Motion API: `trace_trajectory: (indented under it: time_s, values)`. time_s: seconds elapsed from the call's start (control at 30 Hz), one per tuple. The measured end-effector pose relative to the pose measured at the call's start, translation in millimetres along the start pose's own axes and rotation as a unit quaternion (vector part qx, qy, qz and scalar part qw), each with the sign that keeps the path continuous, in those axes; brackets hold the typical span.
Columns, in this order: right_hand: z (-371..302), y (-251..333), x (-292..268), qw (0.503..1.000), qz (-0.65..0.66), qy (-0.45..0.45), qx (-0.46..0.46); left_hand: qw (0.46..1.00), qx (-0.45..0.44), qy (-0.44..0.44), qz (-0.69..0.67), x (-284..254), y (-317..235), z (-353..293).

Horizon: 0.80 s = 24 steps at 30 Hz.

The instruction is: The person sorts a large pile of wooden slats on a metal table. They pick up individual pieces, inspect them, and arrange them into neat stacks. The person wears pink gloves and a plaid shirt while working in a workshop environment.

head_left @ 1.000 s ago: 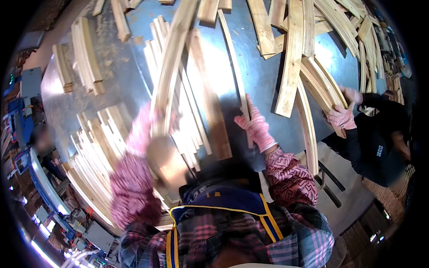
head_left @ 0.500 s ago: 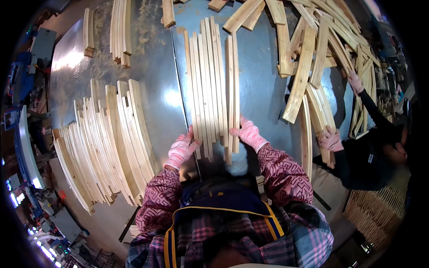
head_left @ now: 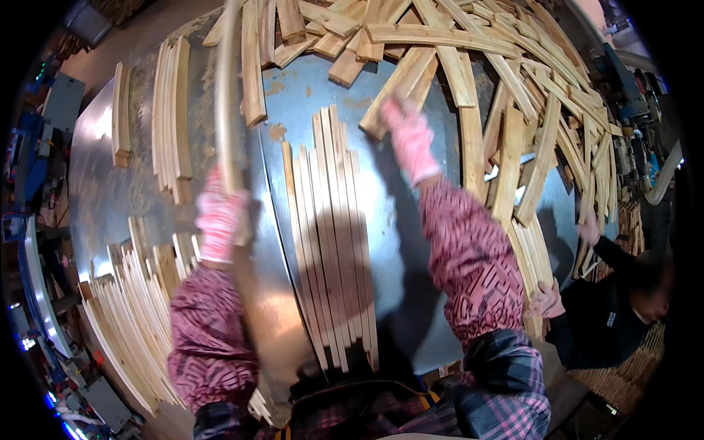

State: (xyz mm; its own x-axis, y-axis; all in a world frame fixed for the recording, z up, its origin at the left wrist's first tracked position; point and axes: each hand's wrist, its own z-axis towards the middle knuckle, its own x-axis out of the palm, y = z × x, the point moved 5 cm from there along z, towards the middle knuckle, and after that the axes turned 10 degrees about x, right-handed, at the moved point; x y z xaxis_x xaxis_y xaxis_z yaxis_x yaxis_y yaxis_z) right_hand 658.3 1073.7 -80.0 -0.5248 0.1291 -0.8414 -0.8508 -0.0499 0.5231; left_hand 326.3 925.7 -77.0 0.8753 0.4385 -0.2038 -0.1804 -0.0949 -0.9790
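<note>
Slat (head_left: 229, 88), bare pale wood, blurred: my left hand (head_left: 218, 224), at nine o'clock, has its fingers curled closed round the near end, the length running off toward eleven. I judge it stiff, fairly light, not fragile, dry rather than slippery; held at one end it should feel tip-heavy, so a grip nearer mid-length would balance better. My right hand (head_left: 409, 139), at one o'clock, is at the near end of a slanting plank (head_left: 405, 75); blur hides the fingertips, so I cannot tell how far they are spread or whether they grip. That plank looks broad and flat; I would pinch it across its long edges. At centre, narrow strips (head_left: 330, 242) lie side by side, ends uneven, on the reflective metal tabletop (head_left: 385, 205). Jumbled boards (head_left: 444, 40), twelve to three o'clock, show grain and slight curves.
</note>
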Motion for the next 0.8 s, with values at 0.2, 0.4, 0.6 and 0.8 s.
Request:
trace_trajectory:
  time_s: [0.2,0.4,0.6,0.8]
  values:
    - [252,-119,75,0.913,0.258,-0.049,0.312,0.693,0.075,0.04,0.716,-77,74,167]
    - [239,-116,68,0.891,0.397,0.02,0.221,0.681,0.006,0.141,0.718,-20,27,195]
    - [80,10,47,0.819,0.526,0.18,0.142,0.804,0.156,0.365,0.443,197,-81,134]
    - [170,-114,-27,0.958,-0.235,-0.01,0.164,0.961,0.05,0.213,0.169,79,-35,99]
